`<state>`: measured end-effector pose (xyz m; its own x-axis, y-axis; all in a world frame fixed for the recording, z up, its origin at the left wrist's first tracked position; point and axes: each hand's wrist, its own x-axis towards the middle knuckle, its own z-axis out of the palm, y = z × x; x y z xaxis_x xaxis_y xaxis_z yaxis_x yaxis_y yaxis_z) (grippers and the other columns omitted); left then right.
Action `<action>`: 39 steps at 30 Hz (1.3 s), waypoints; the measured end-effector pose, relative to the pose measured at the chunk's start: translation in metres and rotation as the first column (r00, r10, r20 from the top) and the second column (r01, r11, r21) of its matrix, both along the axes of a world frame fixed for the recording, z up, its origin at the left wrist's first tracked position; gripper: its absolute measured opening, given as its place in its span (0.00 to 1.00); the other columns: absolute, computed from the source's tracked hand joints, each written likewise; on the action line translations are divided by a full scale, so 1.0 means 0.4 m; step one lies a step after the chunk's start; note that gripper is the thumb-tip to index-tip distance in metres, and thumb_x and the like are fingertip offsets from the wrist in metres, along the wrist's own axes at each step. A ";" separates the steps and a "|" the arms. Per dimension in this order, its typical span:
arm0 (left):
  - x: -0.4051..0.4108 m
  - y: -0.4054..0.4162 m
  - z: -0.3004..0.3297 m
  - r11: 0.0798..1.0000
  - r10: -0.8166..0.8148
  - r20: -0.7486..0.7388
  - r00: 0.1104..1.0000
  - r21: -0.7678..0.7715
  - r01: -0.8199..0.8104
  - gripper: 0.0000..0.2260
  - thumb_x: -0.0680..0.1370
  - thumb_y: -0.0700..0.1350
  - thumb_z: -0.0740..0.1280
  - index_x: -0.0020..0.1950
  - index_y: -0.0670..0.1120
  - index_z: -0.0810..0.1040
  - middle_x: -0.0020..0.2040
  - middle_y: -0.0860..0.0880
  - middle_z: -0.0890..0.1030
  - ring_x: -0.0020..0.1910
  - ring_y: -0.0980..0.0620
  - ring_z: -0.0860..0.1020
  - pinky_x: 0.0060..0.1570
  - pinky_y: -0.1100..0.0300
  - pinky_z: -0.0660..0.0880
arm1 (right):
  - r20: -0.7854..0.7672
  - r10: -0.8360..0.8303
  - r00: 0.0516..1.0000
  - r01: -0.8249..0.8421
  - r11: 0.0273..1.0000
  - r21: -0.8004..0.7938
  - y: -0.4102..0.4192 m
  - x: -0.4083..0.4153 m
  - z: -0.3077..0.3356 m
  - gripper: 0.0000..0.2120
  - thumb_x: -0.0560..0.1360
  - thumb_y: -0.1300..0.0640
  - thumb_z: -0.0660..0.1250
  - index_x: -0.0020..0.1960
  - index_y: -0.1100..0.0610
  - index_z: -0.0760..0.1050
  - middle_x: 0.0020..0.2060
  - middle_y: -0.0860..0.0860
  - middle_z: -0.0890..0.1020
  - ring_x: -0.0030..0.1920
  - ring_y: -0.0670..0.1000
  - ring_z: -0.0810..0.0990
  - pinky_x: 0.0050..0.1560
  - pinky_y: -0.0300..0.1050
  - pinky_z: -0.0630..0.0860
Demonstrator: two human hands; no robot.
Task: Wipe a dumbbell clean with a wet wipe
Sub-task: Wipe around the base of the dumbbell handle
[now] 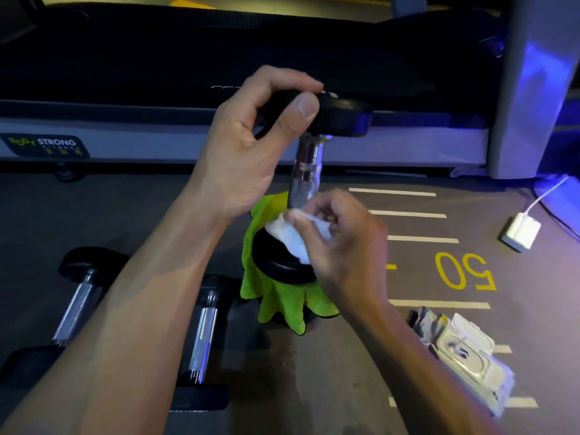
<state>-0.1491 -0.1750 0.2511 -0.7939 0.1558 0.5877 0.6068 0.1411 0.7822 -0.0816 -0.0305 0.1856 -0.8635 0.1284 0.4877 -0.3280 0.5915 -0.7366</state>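
L hand [241,146]: fingers [301,109] curled over the top black head of the dumbbell [309,164], thumb pressed on the rim, other fingertips hooked over the far edge. Holds it upright, slightly tilted, chrome knurled handle running down from under the thumb.

R hand [342,243]: fingers bunched round a white wet wipe [290,237], pinching it w/ thumb & forefinger. Wipe is pressed where the handle meets the bottom head, lying partly on that head's top face. R hand is blurred, so exact finger layout can't tell.

Dumbbell's bottom head sits just below the R fingers, resting on a lime green cloth [282,302] that drapes down around it onto the floor [78,215]. What's under the cloth is hidden.

Below-left of the L fingers, under the L forearm: 2 more dumbbells lying on the floor, one [80,296] further left, one [204,334] nearer the cloth, both w/ black heads & chrome handles, apart from each other.

Below-right of the R fingers, near the R forearm: wet wipe pack [464,350] on the floor, flip lid open.

Right of the R fingers: white floor lines and a yellow "50" [464,271] painted on the floor, seen upside down. Further right, well apart: white charger block [521,230] w/ white cable going up-right.

Beyond the L fingers: treadmill [188,58] w/ dark belt & grey side rail, label "BODY STRONG" [47,144] at far left; grey upright post at far right, blue light on it.
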 end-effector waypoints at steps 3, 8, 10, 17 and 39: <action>-0.006 -0.003 0.001 1.000 0.016 0.020 1.000 0.014 -0.017 0.05 0.85 0.47 0.65 0.60 0.51 0.78 0.50 0.55 0.80 0.47 0.61 0.76 0.50 0.64 0.71 | -0.006 -0.082 0.997 0.074 0.921 -0.382 0.022 -0.055 0.053 0.07 0.78 0.57 0.74 0.44 0.52 0.77 0.36 0.47 0.82 0.36 0.45 0.79 0.37 0.44 0.77; -0.008 -0.005 -0.001 0.999 -0.008 0.025 1.000 0.033 0.007 0.06 0.85 0.48 0.65 0.61 0.51 0.78 0.55 0.52 0.81 0.54 0.58 0.78 0.57 0.60 0.74 | -0.010 -0.098 0.995 0.073 0.802 -0.593 0.015 -0.054 0.071 0.05 0.83 0.60 0.66 0.48 0.59 0.73 0.38 0.48 0.79 0.35 0.37 0.75 0.37 0.30 0.71; -0.009 0.001 0.002 1.000 -0.003 0.028 1.000 0.025 0.002 0.06 0.85 0.47 0.65 0.61 0.51 0.78 0.55 0.53 0.81 0.53 0.59 0.77 0.56 0.60 0.73 | -0.003 -0.009 1.000 0.005 0.807 -0.591 -0.019 -0.050 0.077 0.06 0.83 0.61 0.65 0.47 0.58 0.73 0.36 0.47 0.78 0.33 0.38 0.74 0.36 0.30 0.69; -0.017 0.009 0.004 1.000 0.029 0.033 0.999 0.001 -0.029 0.05 0.85 0.49 0.66 0.60 0.54 0.79 0.55 0.54 0.80 0.54 0.58 0.77 0.58 0.56 0.75 | 0.047 0.024 0.999 0.028 0.522 -0.852 -0.087 -0.028 0.147 0.04 0.82 0.63 0.67 0.51 0.57 0.80 0.41 0.48 0.87 0.44 0.43 0.84 0.46 0.34 0.78; -0.037 -0.008 0.000 0.999 0.003 0.076 0.997 0.053 -0.007 0.06 0.85 0.47 0.66 0.60 0.49 0.79 0.51 0.53 0.81 0.52 0.57 0.79 0.56 0.60 0.74 | 0.202 0.251 0.947 0.030 0.556 -0.830 -0.093 -0.145 0.115 0.18 0.85 0.62 0.55 0.40 0.58 0.78 0.31 0.48 0.81 0.33 0.47 0.77 0.39 0.42 0.75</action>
